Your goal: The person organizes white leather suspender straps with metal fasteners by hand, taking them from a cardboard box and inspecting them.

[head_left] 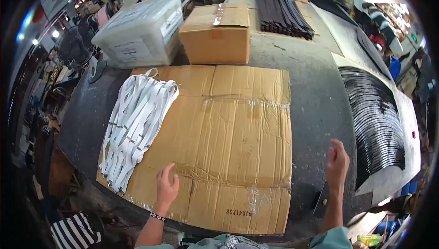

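Note:
My left hand (167, 186), with a patterned band at the wrist, is raised over the lower left part of a flattened cardboard sheet (242, 139). Its fingers are apart and hold nothing. To its upper left, a bundle of white straps (135, 121) with small metal pieces lies along the sheet's left side. My right hand (337, 164) is over the dark tabletop (315, 112), right of the cardboard. Its fingers are curled, and whether anything is between them cannot be made out. A small dark object (321, 201) lies by the right wrist.
Behind the cardboard stand a lidded plastic bin (137, 34) and a closed cardboard box (217, 36). Dark strips (281, 11) lie at the back. On the right, a pale board (411, 134) holds rows of glossy black strips (375, 121). A striped cloth (75, 230) shows at lower left.

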`<state>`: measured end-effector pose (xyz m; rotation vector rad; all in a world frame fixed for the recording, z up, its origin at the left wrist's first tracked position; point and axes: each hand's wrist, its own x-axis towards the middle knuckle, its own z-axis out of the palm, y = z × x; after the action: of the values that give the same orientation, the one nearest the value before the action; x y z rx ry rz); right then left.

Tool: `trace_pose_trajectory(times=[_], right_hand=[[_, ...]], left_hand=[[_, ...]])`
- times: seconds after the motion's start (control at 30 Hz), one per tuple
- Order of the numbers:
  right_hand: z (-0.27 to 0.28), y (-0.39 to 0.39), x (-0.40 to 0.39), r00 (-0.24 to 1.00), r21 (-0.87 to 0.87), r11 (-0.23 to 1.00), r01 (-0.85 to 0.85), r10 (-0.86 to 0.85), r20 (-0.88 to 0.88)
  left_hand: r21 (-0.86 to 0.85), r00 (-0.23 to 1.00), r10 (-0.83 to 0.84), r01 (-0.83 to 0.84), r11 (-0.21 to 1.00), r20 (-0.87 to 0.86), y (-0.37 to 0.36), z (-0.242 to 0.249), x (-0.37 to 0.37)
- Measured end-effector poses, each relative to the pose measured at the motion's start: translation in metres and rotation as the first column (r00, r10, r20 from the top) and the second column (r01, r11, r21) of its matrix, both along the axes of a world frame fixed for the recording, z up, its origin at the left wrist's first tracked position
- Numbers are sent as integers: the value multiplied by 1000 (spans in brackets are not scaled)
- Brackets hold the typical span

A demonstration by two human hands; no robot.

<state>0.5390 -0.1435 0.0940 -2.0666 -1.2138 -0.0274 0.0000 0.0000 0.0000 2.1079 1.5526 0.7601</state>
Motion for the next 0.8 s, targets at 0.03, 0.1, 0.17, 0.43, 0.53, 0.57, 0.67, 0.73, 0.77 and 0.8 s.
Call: trace_pose_trajectory(times=[0.03,0.1,0.17,0.43,0.53,0.57,0.67,0.73,0.77,0.8], right_hand=[[20,27,-9,998,-26,999,-43,45,54],[38,100,-55,985,-57,988,-145,149,86],[35,177,-76,959,-6,965,-263,263,104],[56,483,-129,832,-113,918,-381,394,390],[64,563,-132,772,-212,935,-284,354,528],[65,582,-131,751,-223,937,-270,350,560],[51,642,-121,800,-199,964,-176,258,542],[48,660,-129,819,-282,954,-106,245,520],[43,663,-129,832,-327,943,-61,229,506],[32,681,-108,853,-306,949,-75,220,473]], left_hand=[[-2,999,-5,5,1000,47,5,3,15],[1,989,-49,49,999,137,46,3,4],[78,969,-122,107,991,217,100,-8,19],[77,637,-145,133,988,757,264,-43,131],[-78,545,-24,163,984,838,251,-91,120],[-153,522,36,183,971,852,248,-107,120],[-296,333,215,214,931,918,257,-86,106],[-358,231,314,184,915,921,268,-87,99],[-394,186,362,180,902,913,270,-89,96],[-410,194,374,202,890,907,270,-88,92]])
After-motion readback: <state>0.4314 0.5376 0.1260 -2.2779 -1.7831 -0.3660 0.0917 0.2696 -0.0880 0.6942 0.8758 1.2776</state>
